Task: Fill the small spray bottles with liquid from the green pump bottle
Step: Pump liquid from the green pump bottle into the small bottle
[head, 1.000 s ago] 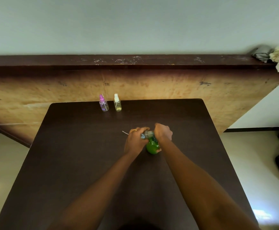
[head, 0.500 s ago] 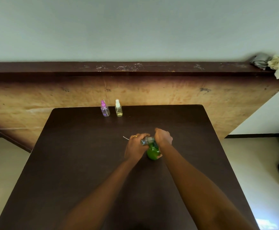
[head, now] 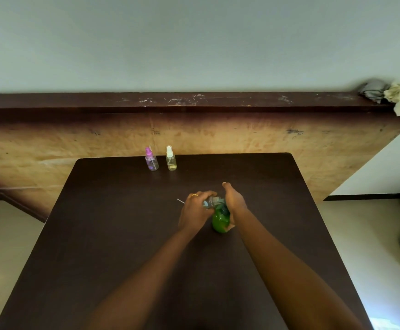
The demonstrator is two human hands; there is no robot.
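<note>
The green pump bottle (head: 221, 220) stands mid-table with the right hand (head: 235, 201) laid over its pump head; whether those fingers curl or press flat I cannot tell. The left hand (head: 194, 209) grips a small clear bottle (head: 209, 203) at the spout, so filling looks under way, its level unreadable. A thin white tube (head: 180, 200) lies just beside. At the far edge of the table (head: 113, 234) a pink-capped bottle (head: 151, 160) and a white-capped bottle (head: 171, 160) stand closed, contents too small to judge.
</note>
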